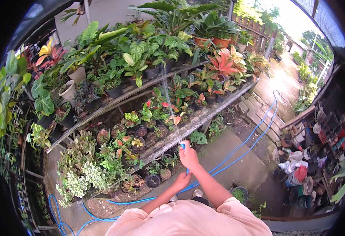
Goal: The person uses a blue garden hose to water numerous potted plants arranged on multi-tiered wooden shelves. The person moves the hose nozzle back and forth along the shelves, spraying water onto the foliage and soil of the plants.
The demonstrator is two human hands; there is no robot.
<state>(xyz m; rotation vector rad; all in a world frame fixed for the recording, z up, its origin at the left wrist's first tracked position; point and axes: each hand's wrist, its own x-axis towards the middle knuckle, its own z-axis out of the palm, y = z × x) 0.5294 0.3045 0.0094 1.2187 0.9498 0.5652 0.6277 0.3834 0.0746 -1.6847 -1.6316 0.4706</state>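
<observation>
My right hand point(189, 156) is closed around the upper end of a blue garden hose point(183, 145), close to its mouth. Lower down, my left hand point(181, 180) grips the same hose. A thin stream of water point(170, 103) leaves the hose and runs up and away over the plant bench. Under the stream stand small potted plants with red and green leaves point(176, 119). Beyond them, broad-leaved green plants point(138, 54) fill dark pots on a higher shelf.
Tiered benches edged by a weathered rail point(166, 141) span the front. Blue hose loops point(246, 144) cross the concrete floor point(219, 150) and lie at lower left. Stacked pots and plastic bags point(293, 163) crowd the right. A pot of seedlings point(239, 194) stands beside my right arm.
</observation>
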